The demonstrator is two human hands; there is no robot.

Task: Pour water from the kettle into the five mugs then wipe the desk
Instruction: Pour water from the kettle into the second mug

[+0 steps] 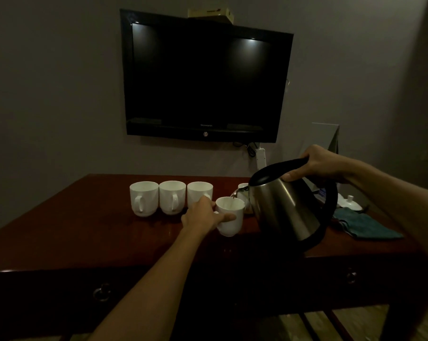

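My right hand (317,166) grips the black handle of a steel kettle (284,207), tilted left with its spout over a white mug (231,217). A thin stream of water falls into that mug. My left hand (203,215) holds this mug at its handle side, lifted slightly above the dark red desk (97,230). Three more white mugs (171,200) stand in a row at the back left, handles toward me. A fifth mug (242,187) peeks out behind the spout, mostly hidden by the kettle.
A teal cloth (365,226) lies on the desk's right side, with a white lidded pot (350,203) behind it. A black television (205,80) hangs on the wall above. The desk front has two ring-pull drawers (101,292).
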